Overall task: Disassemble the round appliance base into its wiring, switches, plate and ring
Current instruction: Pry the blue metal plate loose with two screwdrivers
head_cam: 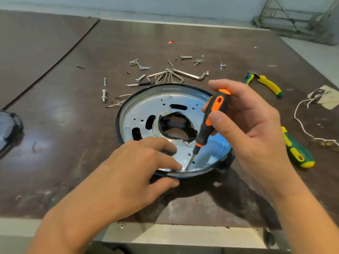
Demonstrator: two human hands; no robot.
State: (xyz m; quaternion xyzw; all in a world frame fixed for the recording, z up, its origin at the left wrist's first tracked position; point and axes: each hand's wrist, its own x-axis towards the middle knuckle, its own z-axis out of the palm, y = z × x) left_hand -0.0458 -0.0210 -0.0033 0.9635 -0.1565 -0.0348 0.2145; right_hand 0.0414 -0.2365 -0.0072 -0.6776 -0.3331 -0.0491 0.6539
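Observation:
The round appliance base point(128, 105) lies on the dark table, a dark ring around a silver perforated plate point(161, 105) with a ragged centre hole. My left hand point(139, 167) grips the near rim, thumb outside, fingers inside on the plate. My right hand point(245, 121) holds an orange-and-black screwdriver point(211, 114) nearly upright. Its tip touches the plate just inside the near rim, beside my left fingertips.
Loose screws and bolts point(140, 66) and a hex key set point(183, 75) lie behind the base. Yellow-green pliers point(266, 83), a second screwdriver point(295, 149) and removed white wiring point(302, 114) are at the right. A dark part point(9, 129) sits at the left edge.

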